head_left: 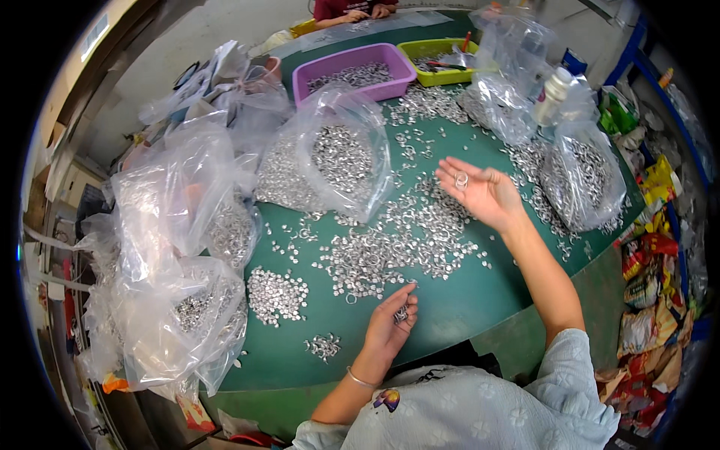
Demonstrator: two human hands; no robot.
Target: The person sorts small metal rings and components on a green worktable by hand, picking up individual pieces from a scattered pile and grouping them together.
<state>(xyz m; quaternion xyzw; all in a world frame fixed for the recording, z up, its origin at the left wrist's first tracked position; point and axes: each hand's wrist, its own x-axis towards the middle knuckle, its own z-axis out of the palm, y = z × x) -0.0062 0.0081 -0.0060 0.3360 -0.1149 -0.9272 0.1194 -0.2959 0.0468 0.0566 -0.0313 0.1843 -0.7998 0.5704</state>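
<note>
My left hand (388, 324) is near the front edge of the green table, fingers curled round several small silvery metal pieces (401, 313). Its fingertips point at the near side of a wide, loose pile of such pieces (367, 259). Farther right, my right hand (484, 196) is raised above the table, palm up with fingers mostly stretched. A silvery metal ring (460, 180) rests on those fingers; whether it is one ring or two overlapping, I cannot tell. Left of my left hand are a rounded heap of small pieces (277, 295) and a smaller cluster (322, 346).
Clear plastic bags of metal pieces stand at the left (184, 330), back middle (341, 161) and right (585, 176). Behind are a purple tub (394, 88), a yellow-green tub (450, 77) and a white bottle (553, 97). Another person's hands (367, 13) are at the far end.
</note>
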